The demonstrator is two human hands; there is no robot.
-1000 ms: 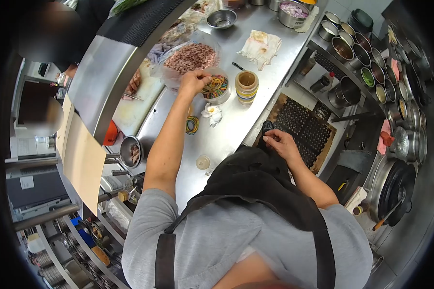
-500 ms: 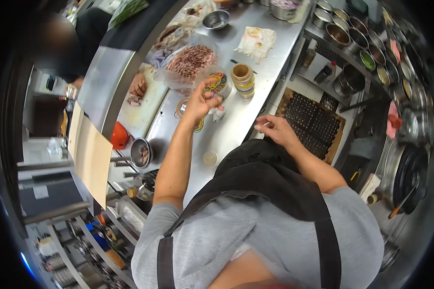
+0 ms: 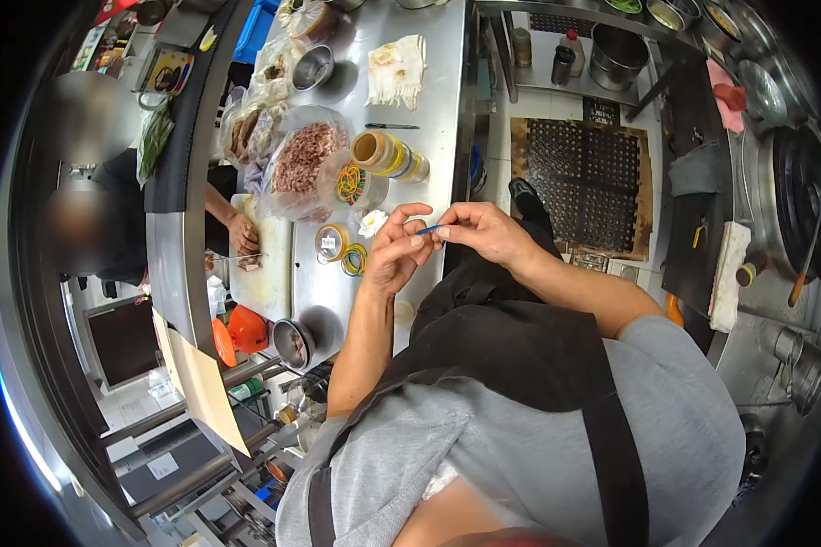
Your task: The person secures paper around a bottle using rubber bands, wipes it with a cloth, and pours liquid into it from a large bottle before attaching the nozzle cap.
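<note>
Over the counter edge, a blue rubber band, seen as a thin short strip, runs between my two hands. My left hand pinches one end, its palm turned up and the other fingers curled. From the other side my right hand grips it between thumb and fingertips. Just beyond my left hand lies a crumpled white wad. A clear tub of coloured rubber bands stands behind it, beside a cardboard tube wrapped with bands. More yellow and green bands lie by a roll of tape.
A bag of chopped meat, a metal bowl and a stained cloth are on the steel counter. Across the shelf, a co-worker's hand rests at a cutting board. A perforated floor mat lies at right.
My left hand has come back from beside the band tub toward my body. My right hand has moved in to meet it, and the blue band now shows between them. The view has turned.
</note>
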